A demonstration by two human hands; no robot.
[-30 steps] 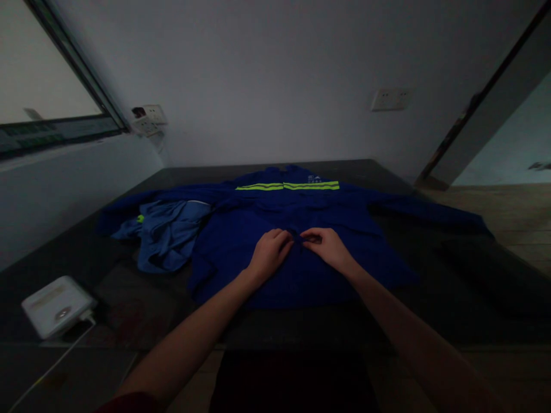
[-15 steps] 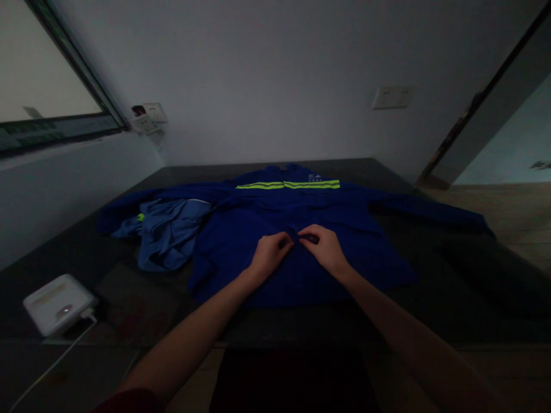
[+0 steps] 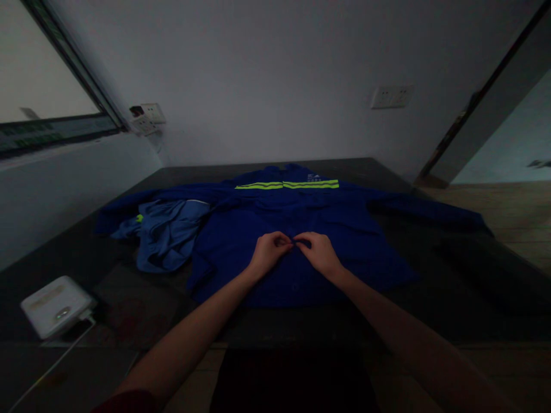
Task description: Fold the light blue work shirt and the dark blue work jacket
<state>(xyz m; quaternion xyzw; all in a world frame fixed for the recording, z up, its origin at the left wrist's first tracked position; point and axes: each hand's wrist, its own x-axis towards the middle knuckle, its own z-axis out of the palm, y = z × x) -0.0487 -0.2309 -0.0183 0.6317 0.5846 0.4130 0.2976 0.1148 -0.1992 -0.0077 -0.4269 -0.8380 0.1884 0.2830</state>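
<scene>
A dark blue work jacket (image 3: 336, 223) with yellow reflective stripes lies spread flat on a dark table (image 3: 473, 275), sleeves out to both sides. My left hand (image 3: 267, 254) and my right hand (image 3: 317, 252) meet at the middle of its front. Both pinch the fabric along the front closure, fingertips almost touching each other. The fingers of each hand are curled and pressed together on the cloth. What exactly sits between the fingertips is too dark to make out.
A lighter blue garment (image 3: 166, 235) lies crumpled on the jacket's left sleeve. A white box-shaped device (image 3: 55, 306) with a white cable sits at the table's near left. Wall sockets (image 3: 146, 119) hang left, another socket (image 3: 391, 96) right. A doorway opens at right.
Both hands have slid slightly toward me along the jacket's front, staying pinched together on the fabric. The jacket itself has barely shifted.
</scene>
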